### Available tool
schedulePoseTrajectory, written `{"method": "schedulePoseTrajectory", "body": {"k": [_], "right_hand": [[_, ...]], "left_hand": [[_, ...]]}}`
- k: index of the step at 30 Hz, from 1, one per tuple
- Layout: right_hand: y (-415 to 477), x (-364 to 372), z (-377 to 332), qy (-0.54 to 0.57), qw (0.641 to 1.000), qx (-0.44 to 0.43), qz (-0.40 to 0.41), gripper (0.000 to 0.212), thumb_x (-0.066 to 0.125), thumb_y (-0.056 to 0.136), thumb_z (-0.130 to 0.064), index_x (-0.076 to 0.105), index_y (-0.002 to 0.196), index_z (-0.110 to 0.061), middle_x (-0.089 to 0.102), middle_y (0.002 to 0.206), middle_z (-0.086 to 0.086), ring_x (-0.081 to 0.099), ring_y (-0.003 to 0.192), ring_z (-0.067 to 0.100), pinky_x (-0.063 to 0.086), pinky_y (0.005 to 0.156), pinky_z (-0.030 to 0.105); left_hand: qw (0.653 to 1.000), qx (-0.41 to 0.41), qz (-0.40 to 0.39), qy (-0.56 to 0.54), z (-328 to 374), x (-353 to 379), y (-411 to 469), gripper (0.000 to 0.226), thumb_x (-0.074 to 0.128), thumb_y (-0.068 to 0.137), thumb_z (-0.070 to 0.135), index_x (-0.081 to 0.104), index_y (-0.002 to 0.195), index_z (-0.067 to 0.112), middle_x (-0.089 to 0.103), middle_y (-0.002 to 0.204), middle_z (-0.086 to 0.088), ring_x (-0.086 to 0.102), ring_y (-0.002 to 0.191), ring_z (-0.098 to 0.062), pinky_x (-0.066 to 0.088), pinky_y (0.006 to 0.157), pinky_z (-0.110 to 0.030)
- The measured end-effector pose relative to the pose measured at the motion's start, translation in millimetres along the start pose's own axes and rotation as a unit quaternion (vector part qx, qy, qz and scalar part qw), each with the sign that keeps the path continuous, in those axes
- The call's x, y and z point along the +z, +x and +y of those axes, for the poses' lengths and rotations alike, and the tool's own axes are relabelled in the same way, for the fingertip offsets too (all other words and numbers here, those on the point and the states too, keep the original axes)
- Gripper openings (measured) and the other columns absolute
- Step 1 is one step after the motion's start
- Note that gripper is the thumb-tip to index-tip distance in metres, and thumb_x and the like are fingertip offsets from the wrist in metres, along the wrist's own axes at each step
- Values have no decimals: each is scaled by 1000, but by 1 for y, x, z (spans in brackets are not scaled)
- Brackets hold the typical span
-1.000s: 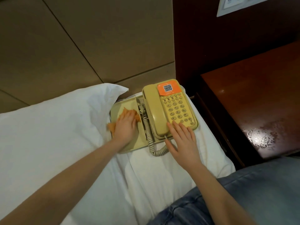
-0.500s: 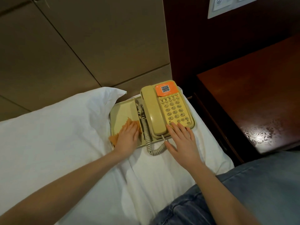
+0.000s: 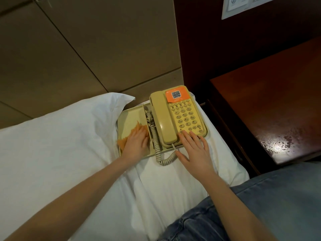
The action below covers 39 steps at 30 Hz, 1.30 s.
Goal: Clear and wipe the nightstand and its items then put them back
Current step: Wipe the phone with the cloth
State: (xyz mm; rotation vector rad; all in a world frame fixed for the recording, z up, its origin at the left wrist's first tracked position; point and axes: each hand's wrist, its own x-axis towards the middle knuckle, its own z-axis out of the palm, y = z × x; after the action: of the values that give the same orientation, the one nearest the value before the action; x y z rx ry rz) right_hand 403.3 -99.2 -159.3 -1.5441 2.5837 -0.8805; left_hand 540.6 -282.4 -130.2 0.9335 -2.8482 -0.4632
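Observation:
A cream telephone (image 3: 182,115) with an orange QR sticker sits in a cream tray (image 3: 129,114) on the white bed sheet (image 3: 173,180). Its coiled cord (image 3: 157,145) loops off the tray's near edge. My left hand (image 3: 136,142) presses an orange cloth (image 3: 137,130) flat onto the tray's left compartment, fingers straight. My right hand (image 3: 194,150) lies flat with spread fingers, its fingertips on the phone's near edge. The dark wooden nightstand (image 3: 271,108) stands to the right, its top bare, with a scuffed patch near the front.
A white pillow (image 3: 57,136) lies left of the tray. Tan padded headboard panels (image 3: 86,49) rise behind. A white switch plate (image 3: 243,6) is on the dark wall above the nightstand. My jeans-clad leg (image 3: 260,206) fills the lower right.
My left hand has dragged the cloth from the tray's middle toward its near left corner. My right hand has stayed at the phone's near edge.

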Motion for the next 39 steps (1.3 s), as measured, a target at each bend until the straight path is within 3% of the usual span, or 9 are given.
{"method": "schedulePoseTrajectory", "body": {"k": [3, 9, 16, 21, 27, 29, 33, 36, 39], "right_hand": [[-1, 0, -1, 6, 1000, -4, 5, 56, 35, 90, -46, 44, 136, -16, 49, 139, 3, 27, 131, 15, 7, 111, 33], [-2, 0, 1, 9, 1000, -7, 1, 55, 36, 90, -46, 41, 138, -18, 48, 140, 3, 27, 131, 14, 10, 108, 35], [-2, -3, 0, 3, 1000, 6, -9, 55, 34, 91, -47, 42, 137, -19, 50, 139, 2, 28, 130, 14, 11, 108, 35], [-5, -4, 0, 19, 999, 0, -30, 58, 30, 90, -48, 35, 141, -20, 40, 145, 1, 20, 135, 12, 6, 109, 33], [-9, -6, 1, 70, 993, 12, -95, 65, 6, 83, -60, -2, 140, -32, -7, 148, -18, -19, 133, -4, -18, 109, 25], [-7, -6, 2, 65, 992, 13, -107, 66, 4, 81, -60, -5, 140, -32, -9, 147, -19, -23, 131, -5, -19, 109, 26], [-5, -4, 3, 101, 989, 15, -102, 67, 10, 81, -59, 1, 141, -30, -4, 147, -18, -22, 130, -8, -16, 109, 27], [-5, -1, 3, 115, 989, 11, -97, 66, 13, 82, -58, 4, 141, -29, -1, 147, -17, -20, 131, -7, -14, 110, 30], [-6, 1, 3, 129, 988, 12, -83, 65, 17, 84, -56, 7, 141, -28, 3, 148, -16, -16, 132, -5, -10, 111, 33]], "left_hand": [[1000, 13, -1, 13, -19, -10, 5, 42, 38, 99, 18, 37, 140, 7, 30, 147, -3, 19, 142, -22, 12, 115, -32], [969, -222, 104, -14, -17, -3, 63, 32, 36, 96, 17, 55, 119, 7, 55, 125, -16, 45, 123, -34, 34, 104, -48], [993, -59, 29, -97, -2, 1, -9, 38, 38, 99, 18, 46, 136, 17, 38, 146, -5, 26, 139, -22, 14, 115, -35], [893, -295, 142, -309, 22, -31, 22, 41, 26, 101, 34, 43, 135, 18, 51, 129, -4, 45, 120, -21, 30, 103, -34], [783, -368, 110, -489, 29, -38, 98, 50, 31, 96, 53, 52, 125, 19, 50, 64, -2, 50, 57, -16, 45, 62, -31], [783, -364, 105, -493, 35, -32, 101, 48, 34, 96, 51, 50, 129, 21, 59, 80, -10, 60, 76, -23, 49, 78, -36], [796, -346, 82, -491, 32, -23, 81, 44, 36, 94, 54, 54, 123, 27, 63, 83, -7, 61, 80, -19, 50, 74, -32], [838, -293, 67, -456, 42, -15, 44, 40, 33, 96, 49, 49, 128, 30, 61, 120, -2, 58, 109, -18, 46, 97, -43], [848, -246, 71, -463, 67, -10, -3, 39, 31, 101, 33, 40, 138, 26, 53, 130, 5, 51, 117, -11, 43, 98, -29]]}}
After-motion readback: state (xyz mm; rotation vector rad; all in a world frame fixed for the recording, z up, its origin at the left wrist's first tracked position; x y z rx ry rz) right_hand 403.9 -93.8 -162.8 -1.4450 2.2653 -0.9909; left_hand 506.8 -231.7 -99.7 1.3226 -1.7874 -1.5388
